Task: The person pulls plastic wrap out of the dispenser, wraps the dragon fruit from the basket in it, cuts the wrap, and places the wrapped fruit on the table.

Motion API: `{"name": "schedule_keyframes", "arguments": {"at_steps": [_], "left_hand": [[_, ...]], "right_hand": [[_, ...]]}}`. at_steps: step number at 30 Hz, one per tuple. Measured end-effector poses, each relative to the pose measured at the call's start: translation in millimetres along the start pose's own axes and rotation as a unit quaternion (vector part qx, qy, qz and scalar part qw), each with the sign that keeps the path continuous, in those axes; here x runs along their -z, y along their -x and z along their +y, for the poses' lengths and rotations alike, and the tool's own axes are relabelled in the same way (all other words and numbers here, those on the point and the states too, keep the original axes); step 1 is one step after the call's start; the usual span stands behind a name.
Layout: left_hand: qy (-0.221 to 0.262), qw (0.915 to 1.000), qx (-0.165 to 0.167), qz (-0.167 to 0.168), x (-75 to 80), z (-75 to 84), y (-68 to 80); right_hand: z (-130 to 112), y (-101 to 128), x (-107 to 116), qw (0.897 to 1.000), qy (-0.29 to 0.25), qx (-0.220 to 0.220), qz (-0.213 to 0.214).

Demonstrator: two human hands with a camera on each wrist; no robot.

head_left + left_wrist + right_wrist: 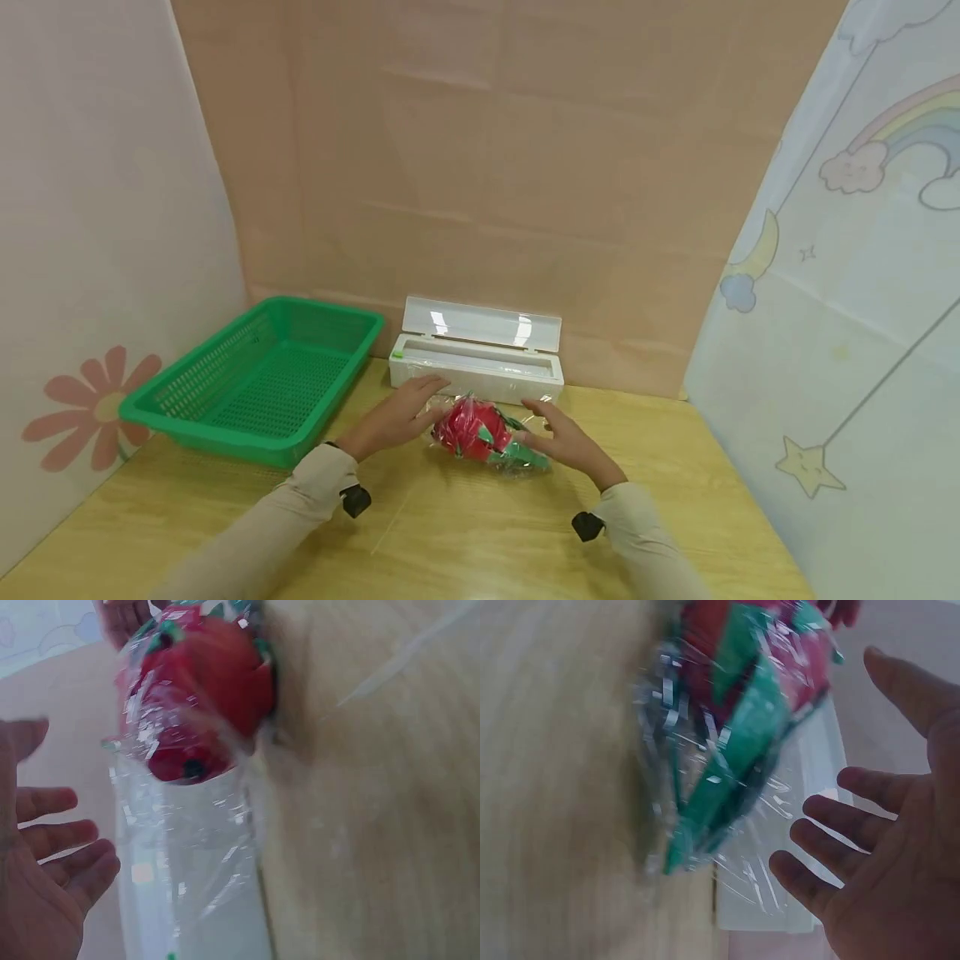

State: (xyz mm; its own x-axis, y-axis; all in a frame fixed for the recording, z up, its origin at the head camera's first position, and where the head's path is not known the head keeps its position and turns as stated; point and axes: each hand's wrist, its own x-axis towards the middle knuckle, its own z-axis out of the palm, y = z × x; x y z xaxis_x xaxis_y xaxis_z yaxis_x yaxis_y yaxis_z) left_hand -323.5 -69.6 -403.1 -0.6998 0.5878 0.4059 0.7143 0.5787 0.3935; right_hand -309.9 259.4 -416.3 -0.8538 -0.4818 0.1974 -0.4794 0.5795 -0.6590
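Note:
A red dragon fruit (467, 427) with long green tips lies on the wooden table, wrapped in clear, crinkled plastic film (202, 855). My left hand (397, 418) is held at its left side, fingers spread and loosely bent, gripping nothing. On the right, my right hand (568, 443) has its palm turned toward the green tips, fingers extended and apart. Both wrist views show a gap between the fingers and the wrapped fruit. Just behind the fruit stands a long white cling film box (480, 382), its clear lid (483, 325) raised.
At the left sits a green plastic basket (330, 417) with slotted sides. A brown sheet (480, 167) hangs behind the table (480, 550). Pale printed sheets stand at the left (90, 208) and the right (840, 350).

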Motion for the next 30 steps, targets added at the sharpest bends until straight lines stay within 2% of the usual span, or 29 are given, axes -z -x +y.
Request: {"name": "schedule_keyframes", "arguments": {"at_steps": [3, 7, 11, 17, 22, 26, 30], "left_hand": [[0.033, 0.9975, 0.047, -0.042, -12.2, -3.0, 7.9], [0.021, 0.996, 0.053, -0.069, -24.5, -8.6, 10.9], [0.021, 0.9971, 0.022, -0.07, -31.9, -13.3, 8.3], [0.063, 0.9946, -0.001, -0.082, -39.7, -16.0, 1.8], [0.087, 0.9931, -0.002, -0.079, -45.1, -14.3, 0.2], [0.13, 0.9887, 0.013, -0.073, -49.4, -11.8, 0.1], [0.154, 0.9855, 0.03, -0.065, -53.4, -11.2, 1.0]], "right_hand": [[-1, 8, -13, 1.0, 0.015, -0.008, -0.019], [-2, 14, -30, 0.999, 0.044, -0.005, -0.015], [-4, 16, -38, 0.997, 0.071, 0.007, -0.015], [-6, 13, -42, 0.993, 0.119, 0.004, 0.01], [-3, 11, -46, 0.985, 0.172, -0.008, 0.016], [-1, 9, -49, 0.983, 0.181, -0.019, 0.015], [-3, 8, -51, 0.983, 0.184, -0.02, 0.01]]}}
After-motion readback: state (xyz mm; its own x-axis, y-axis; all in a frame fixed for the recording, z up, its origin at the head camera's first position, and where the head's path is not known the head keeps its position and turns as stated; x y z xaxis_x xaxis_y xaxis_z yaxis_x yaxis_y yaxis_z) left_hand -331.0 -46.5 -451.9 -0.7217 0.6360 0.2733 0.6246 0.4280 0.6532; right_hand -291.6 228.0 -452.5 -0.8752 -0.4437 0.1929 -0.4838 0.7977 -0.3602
